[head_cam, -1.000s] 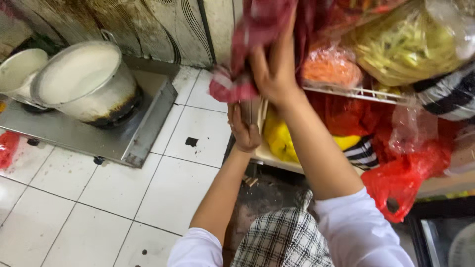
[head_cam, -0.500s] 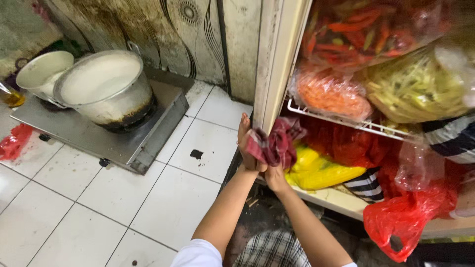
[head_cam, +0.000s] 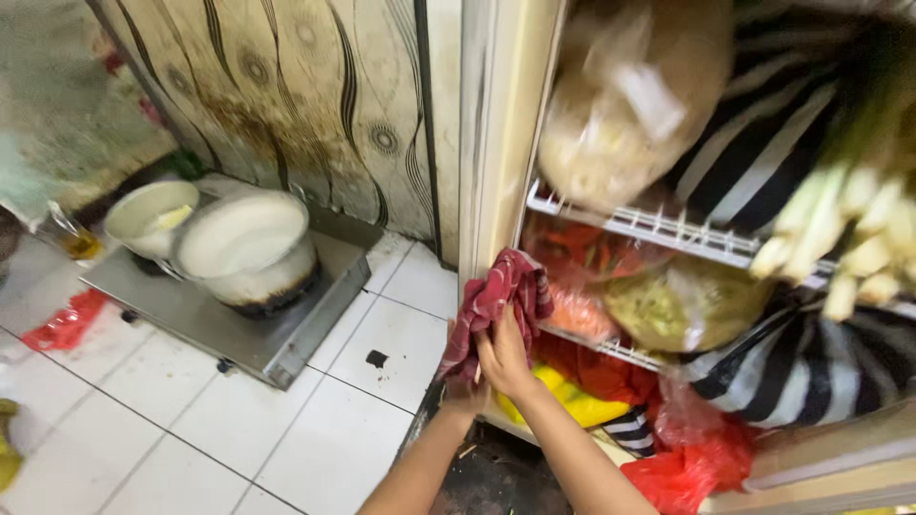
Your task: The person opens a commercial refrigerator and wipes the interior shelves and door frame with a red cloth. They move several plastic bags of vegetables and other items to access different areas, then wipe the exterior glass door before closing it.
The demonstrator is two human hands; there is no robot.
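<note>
Both the right hand (head_cam: 503,355) and the left hand (head_cam: 466,389) are clamped on a red cloth (head_cam: 498,307) pressed against the fridge's cream side wall (head_cam: 496,143), where a wide swipe could snag the wire shelf (head_cam: 658,229) and tip bagged vegetables (head_cam: 682,303) out.

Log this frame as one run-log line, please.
right hand: presses red cloth on fridge frame | left hand: holds cloth's lower end | pots on stove
</note>
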